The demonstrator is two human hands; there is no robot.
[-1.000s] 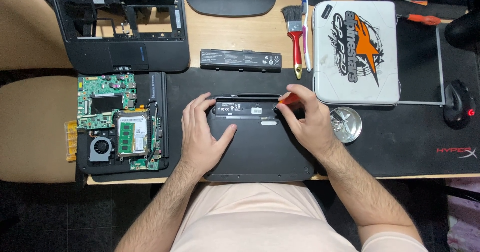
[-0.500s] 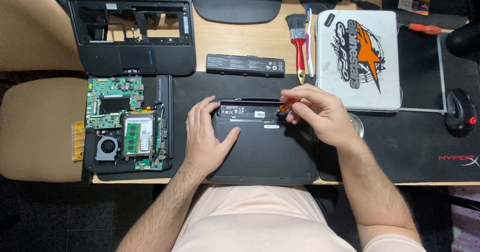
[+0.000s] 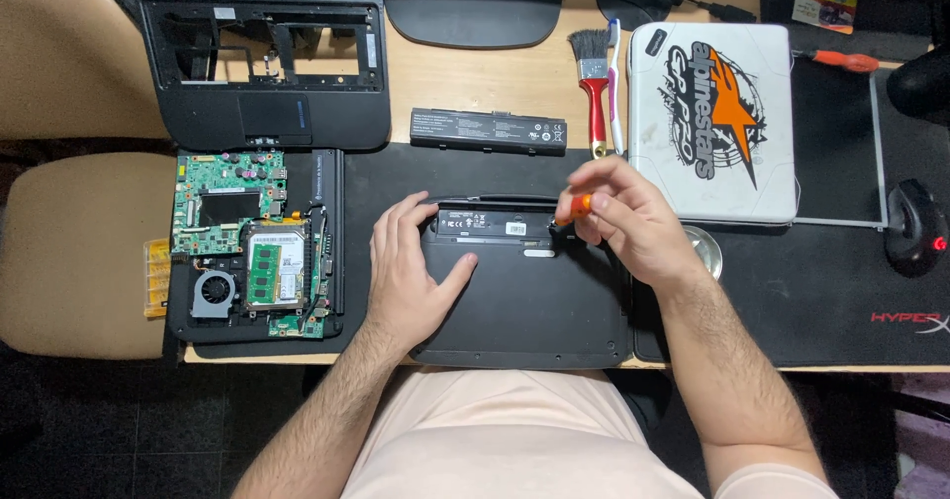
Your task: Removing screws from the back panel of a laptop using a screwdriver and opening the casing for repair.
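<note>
- Hands meet over a black, flat laptop base turned underside-up (image 3: 524, 291), which lies on a dark desk mat (image 3: 792, 281) right in front of the person, at the near edge of the wooden desk (image 3: 475, 78).
- Left hand (image 3: 411, 266) lies spread and flat on the left part of that base, fingers open, thumb stretched toward the middle; it grips nothing and only presses the case down.
- Right hand (image 3: 623, 217) is curled shut around a small orange-handled screwdriver (image 3: 574, 207), whose tip points down at the rear strip of the base, near the empty battery bay with its white label.
- Compared with a second ago, the right hand has lifted slightly and shifted rightward, so more of the orange handle shows; the left hand has barely moved. That suggests the tool is being set or turned at a screw near the bay, though the screw itself is too small to see.
- Just beyond the base lies a long black battery pack (image 3: 488, 129); right of it lie a red-handled paintbrush (image 3: 594, 93) and a white laptop with an orange-and-black sticker (image 3: 712, 123).
- Left of the base sits an opened laptop with a bare green circuit board and fan (image 3: 247, 251), and behind it a black empty palmrest frame (image 3: 262, 58).
- A small round metal dish (image 3: 705, 251) peeks out beside the right wrist.
</note>
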